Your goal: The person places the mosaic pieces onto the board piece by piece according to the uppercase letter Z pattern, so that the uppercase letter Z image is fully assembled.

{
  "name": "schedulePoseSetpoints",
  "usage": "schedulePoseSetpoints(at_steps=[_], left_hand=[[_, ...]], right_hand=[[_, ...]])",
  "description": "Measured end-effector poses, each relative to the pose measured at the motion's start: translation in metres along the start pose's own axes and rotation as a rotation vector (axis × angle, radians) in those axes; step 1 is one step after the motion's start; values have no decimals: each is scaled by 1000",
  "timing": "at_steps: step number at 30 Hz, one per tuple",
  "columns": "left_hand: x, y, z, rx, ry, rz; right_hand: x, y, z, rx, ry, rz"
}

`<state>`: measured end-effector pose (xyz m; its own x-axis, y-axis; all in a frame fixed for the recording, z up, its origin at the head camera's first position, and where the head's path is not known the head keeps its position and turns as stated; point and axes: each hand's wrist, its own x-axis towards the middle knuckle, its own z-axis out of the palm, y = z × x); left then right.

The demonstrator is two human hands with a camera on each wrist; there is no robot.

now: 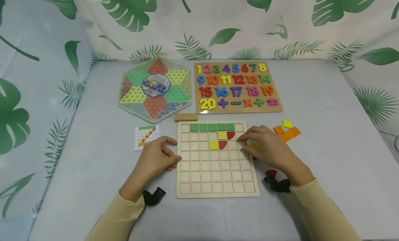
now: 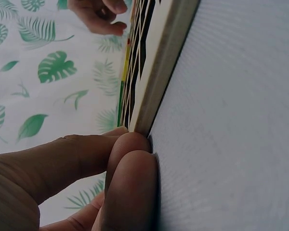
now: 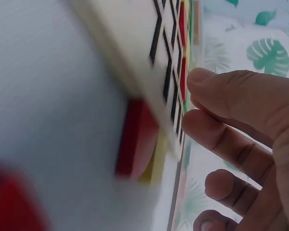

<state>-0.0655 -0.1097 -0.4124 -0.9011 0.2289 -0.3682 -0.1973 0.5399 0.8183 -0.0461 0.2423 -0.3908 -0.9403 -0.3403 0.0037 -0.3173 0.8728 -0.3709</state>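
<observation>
A square wooden grid board (image 1: 201,178) lies in front of me. Green squares (image 1: 212,127) fill part of its top row, with yellow squares (image 1: 213,145) and red quarter-round pieces (image 1: 230,135) below them. My left hand (image 1: 156,157) touches the board's left edge with its fingertips; the left wrist view shows the fingers (image 2: 130,183) against the rim. Over the right edge hovers my right hand (image 1: 268,147), thumb and fingers apart, with no piece visible between them. Partly hidden beneath it is a yellow piece (image 1: 254,146). Another red piece (image 1: 271,172) lies by the right wrist.
A small pattern card (image 1: 146,135) lies left of the board. Behind stand a hexagonal star-patterned game box (image 1: 156,105), a number puzzle (image 1: 238,97) and a wooden block (image 1: 186,117). Loose orange pieces (image 1: 290,134) and a yellow square (image 1: 287,123) lie at the right.
</observation>
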Motion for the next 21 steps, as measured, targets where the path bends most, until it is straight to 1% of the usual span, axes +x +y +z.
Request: schedulePoseSetpoints(at_steps=[6,11,14,18,21], left_hand=[[0,0,0,-4,-3,-3],[-1,0,-1,-2,-3,-5],[-1,0,-1,-1,-2,-2],[-1,1,-1,2,-5,0],[-1,1,-1,4,-7,-2]], right_hand=[[-19,11,-1,3,-10,48],[-32,16,-2,9,33,20],[-37,17,-2,7,42,5],[-42,16,-2,-1,41,11],[-45,17,-1,-17,54,10]])
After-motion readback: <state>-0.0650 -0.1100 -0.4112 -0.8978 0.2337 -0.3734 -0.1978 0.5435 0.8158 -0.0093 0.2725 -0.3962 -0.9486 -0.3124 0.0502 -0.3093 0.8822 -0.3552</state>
